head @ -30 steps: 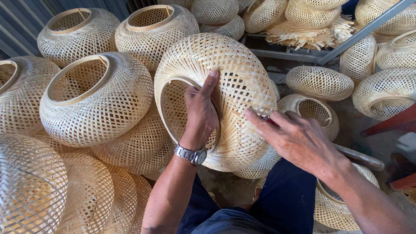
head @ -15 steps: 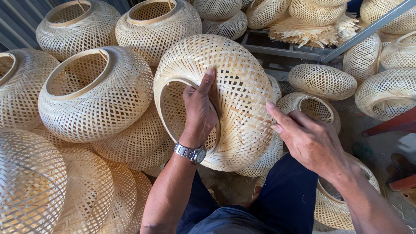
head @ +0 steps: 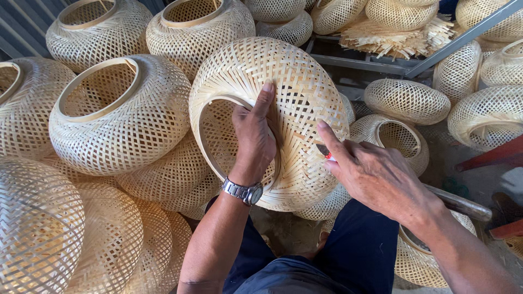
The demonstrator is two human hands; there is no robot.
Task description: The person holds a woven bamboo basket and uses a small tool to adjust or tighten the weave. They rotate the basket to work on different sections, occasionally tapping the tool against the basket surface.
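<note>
Woven bamboo lampshade is resting over our lap, where our left hand is gripping its ring opening with fingers together, while our right hand is pinching a small red tool against its side.

Pale straw-coloured woven basket with open lattice; silver wristwatch; navy trousers.

head view | looks steeply down | close over lap | one view only

Soft even daylight, sharp focus
</note>
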